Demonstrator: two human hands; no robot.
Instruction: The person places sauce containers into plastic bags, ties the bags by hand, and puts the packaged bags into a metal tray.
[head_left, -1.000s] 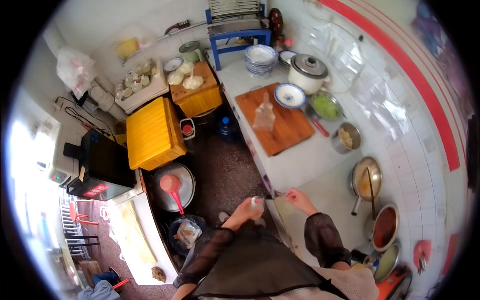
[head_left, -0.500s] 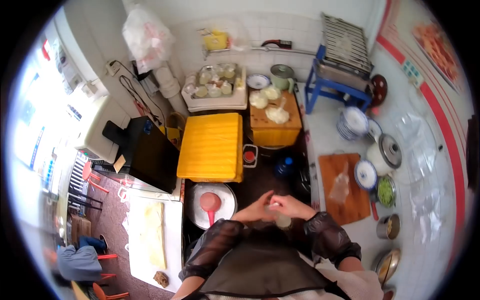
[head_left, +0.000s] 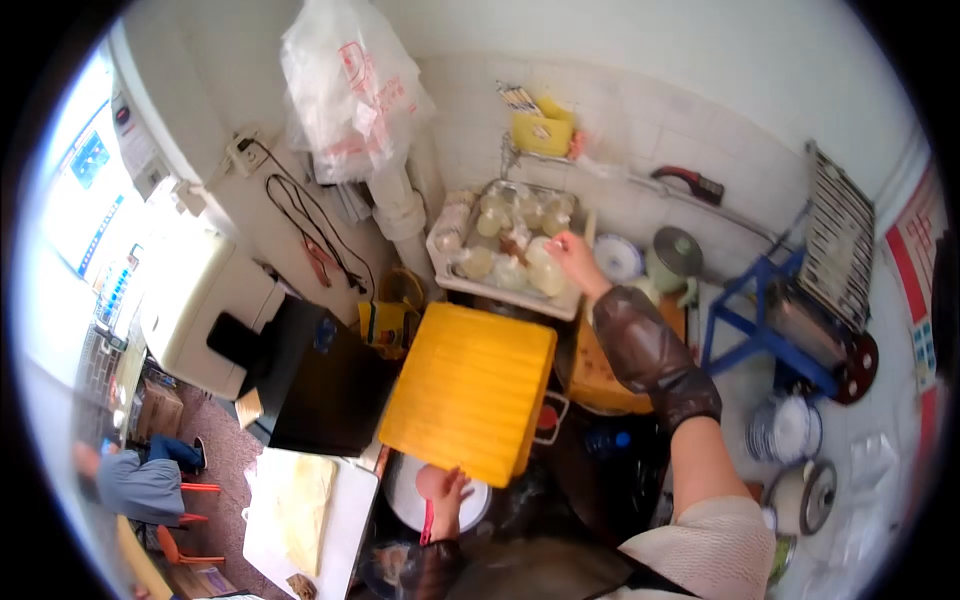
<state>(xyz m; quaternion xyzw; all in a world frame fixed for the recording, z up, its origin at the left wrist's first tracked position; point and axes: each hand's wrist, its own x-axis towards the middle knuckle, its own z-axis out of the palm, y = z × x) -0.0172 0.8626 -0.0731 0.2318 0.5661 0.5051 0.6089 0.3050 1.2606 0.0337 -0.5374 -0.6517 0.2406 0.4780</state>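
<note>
My right hand [head_left: 572, 262] is stretched out over the tray [head_left: 500, 290] by the back wall, its fingers pinching the top of a small clear plastic bag [head_left: 546, 272] with pale content. Several similar tied bags [head_left: 508, 270] sit in that tray around it. Nearer my body, my left hand [head_left: 450, 503] hangs with fingers apart and nothing visible in them. It is beside a pink dipper [head_left: 433, 483], which rests over a round white basin [head_left: 472, 505]; whether hand and dipper touch I cannot tell.
A yellow lidded box [head_left: 470, 390] stands between my arms. To its right are a wooden board [head_left: 610, 365] and a green lidded pot [head_left: 673, 258]. A blue stand [head_left: 740, 320] and stacked bowls [head_left: 785, 428] are farther right. At lower left lies a white table [head_left: 345, 510]; a seated person [head_left: 145, 490] is beyond.
My hands, together in front of me before, are now apart. The right has carried the bag forward to the tray; the left has moved down beside the dipper. The view has shifted.
</note>
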